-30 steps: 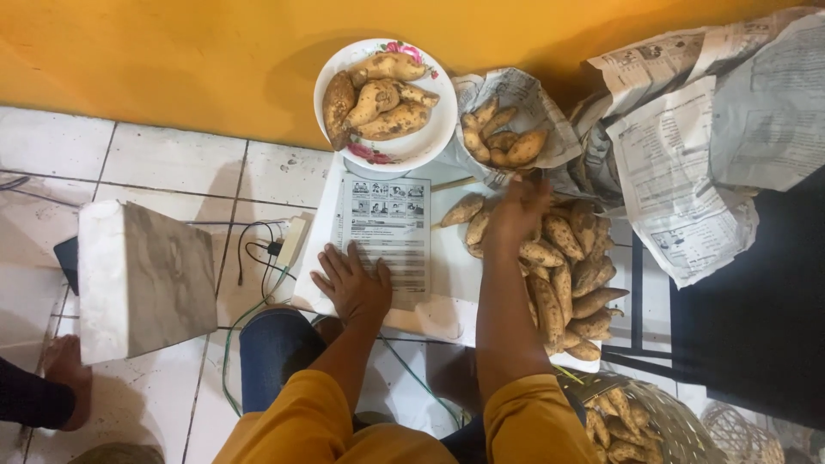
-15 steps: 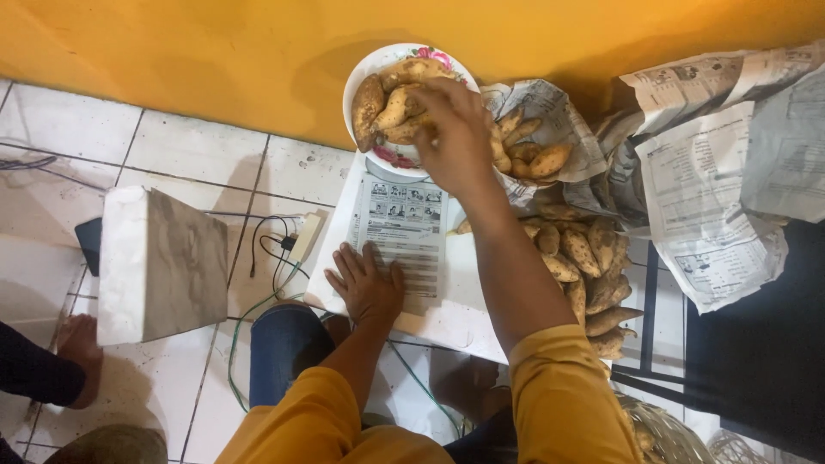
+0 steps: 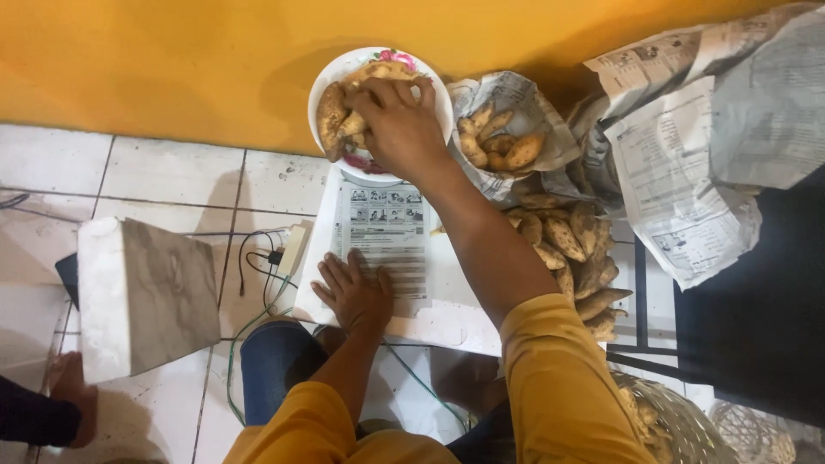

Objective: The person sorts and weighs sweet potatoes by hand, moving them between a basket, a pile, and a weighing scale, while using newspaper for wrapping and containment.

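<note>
The person wears a mustard-yellow top with sleeves pushed up to about the elbow, so both forearms are bare. The cloth looks soft and a little creased where it bunches on the right arm. Below the sleeves, dark blue trousers, likely denim, cover the knees at the lower edge of the view. The left hand [image 3: 354, 295] and the right hand [image 3: 397, 127] are bare, with no gloves, and no rings or watch can be made out. The fingernails look short and unpainted.
</note>
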